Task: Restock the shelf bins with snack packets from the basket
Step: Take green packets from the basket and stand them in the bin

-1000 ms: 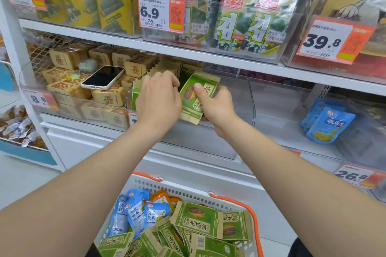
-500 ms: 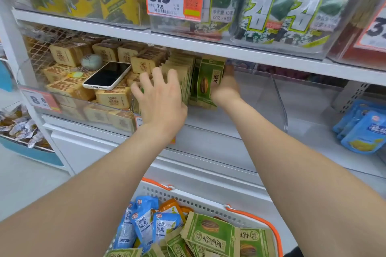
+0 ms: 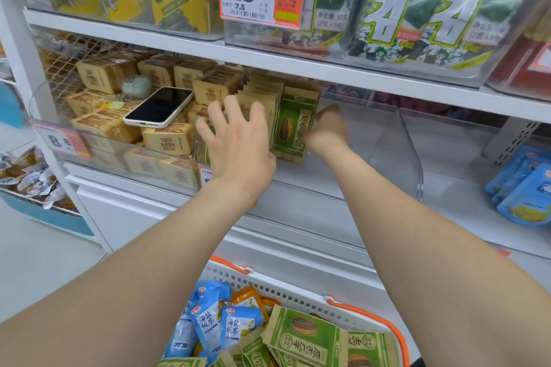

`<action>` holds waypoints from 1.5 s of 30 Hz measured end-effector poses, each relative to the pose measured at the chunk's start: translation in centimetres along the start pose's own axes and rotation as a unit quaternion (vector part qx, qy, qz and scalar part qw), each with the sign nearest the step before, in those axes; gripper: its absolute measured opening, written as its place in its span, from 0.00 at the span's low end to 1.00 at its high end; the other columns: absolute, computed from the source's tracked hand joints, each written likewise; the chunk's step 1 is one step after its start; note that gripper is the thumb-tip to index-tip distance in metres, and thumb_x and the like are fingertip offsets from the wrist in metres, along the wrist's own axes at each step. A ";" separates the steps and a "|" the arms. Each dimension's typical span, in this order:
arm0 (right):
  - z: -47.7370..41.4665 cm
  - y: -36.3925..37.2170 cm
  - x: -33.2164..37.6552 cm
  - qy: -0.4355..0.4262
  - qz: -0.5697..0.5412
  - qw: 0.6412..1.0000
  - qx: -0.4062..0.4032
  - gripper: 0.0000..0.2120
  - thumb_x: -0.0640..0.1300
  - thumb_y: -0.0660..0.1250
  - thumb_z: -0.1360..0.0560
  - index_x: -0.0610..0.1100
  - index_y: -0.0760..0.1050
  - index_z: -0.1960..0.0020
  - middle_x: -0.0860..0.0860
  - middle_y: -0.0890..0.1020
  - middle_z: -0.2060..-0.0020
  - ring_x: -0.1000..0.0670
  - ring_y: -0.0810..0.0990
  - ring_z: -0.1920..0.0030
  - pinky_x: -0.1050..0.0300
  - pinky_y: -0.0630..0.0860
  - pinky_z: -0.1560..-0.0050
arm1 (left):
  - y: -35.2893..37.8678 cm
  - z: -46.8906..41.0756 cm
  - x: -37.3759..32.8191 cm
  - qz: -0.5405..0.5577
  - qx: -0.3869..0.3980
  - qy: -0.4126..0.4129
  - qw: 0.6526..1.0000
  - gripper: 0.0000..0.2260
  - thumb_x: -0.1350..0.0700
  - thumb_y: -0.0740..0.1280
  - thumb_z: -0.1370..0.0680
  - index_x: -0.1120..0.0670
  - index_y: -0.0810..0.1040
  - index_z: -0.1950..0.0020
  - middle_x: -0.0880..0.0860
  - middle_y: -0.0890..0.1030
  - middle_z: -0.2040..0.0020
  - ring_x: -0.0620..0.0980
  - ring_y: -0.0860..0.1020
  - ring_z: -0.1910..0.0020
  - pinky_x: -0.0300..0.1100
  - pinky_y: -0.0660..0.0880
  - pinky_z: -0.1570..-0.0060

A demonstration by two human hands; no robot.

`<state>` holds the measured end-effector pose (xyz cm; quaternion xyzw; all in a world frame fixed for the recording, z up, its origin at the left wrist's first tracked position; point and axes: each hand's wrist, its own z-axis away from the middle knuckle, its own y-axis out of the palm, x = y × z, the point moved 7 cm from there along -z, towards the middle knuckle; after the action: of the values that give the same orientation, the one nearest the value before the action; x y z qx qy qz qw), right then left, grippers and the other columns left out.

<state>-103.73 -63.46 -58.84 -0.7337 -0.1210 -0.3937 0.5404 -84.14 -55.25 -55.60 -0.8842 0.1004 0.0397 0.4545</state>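
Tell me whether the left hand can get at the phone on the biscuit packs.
Probably yes. The phone lies bare on top of the packs, just left of the open left hand, with nothing between them. The right hand grips the green packet, clear of that path.

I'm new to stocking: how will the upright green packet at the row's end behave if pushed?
Likely tips rightward: the green packet stands on edge, only the right hand beside it. Probably light, fairly stiff: its face looks flat.
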 end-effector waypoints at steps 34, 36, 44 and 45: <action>5.8 -0.4 2.7 -0.143 0.133 0.972 0.130 0.08 0.42 0.62 0.22 0.43 0.72 0.60 0.48 0.76 0.62 0.43 0.75 0.57 0.56 0.65 0.67 | -4.4 3.1 -1.8 0.113 0.076 0.166 0.977 0.05 0.50 0.69 0.25 0.47 0.77 0.50 0.49 0.78 0.54 0.56 0.76 0.50 0.48 0.70 0.58; 6.6 -0.8 3.3 -0.165 0.103 0.973 0.125 0.10 0.41 0.61 0.23 0.44 0.75 0.62 0.48 0.79 0.63 0.43 0.77 0.56 0.56 0.70 0.64 | -3.8 3.3 -1.6 0.111 0.123 0.141 0.976 0.05 0.46 0.69 0.25 0.46 0.77 0.56 0.48 0.79 0.59 0.56 0.78 0.54 0.45 0.69 0.62; 17.1 -6.1 5.6 -0.402 0.171 0.897 -0.070 0.10 0.46 0.57 0.28 0.46 0.76 0.62 0.49 0.80 0.66 0.41 0.75 0.65 0.53 0.71 0.67 | 1.7 8.8 0.3 -0.010 0.479 0.173 0.860 0.14 0.40 0.68 0.23 0.50 0.83 0.49 0.53 0.85 0.48 0.55 0.82 0.48 0.51 0.81 0.45; 19.1 -6.3 5.7 -0.444 0.181 0.875 -0.070 0.08 0.46 0.58 0.30 0.46 0.74 0.63 0.50 0.78 0.69 0.42 0.73 0.67 0.54 0.67 0.69 | 1.9 9.8 0.5 -0.024 0.503 0.174 0.846 0.15 0.40 0.68 0.23 0.49 0.83 0.47 0.53 0.85 0.47 0.56 0.82 0.47 0.52 0.81 0.44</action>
<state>-95.23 -45.47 -52.40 -0.8762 -0.1857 0.0705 0.4392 -83.86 -48.43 -62.88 -0.5286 0.1629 -0.1812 0.8132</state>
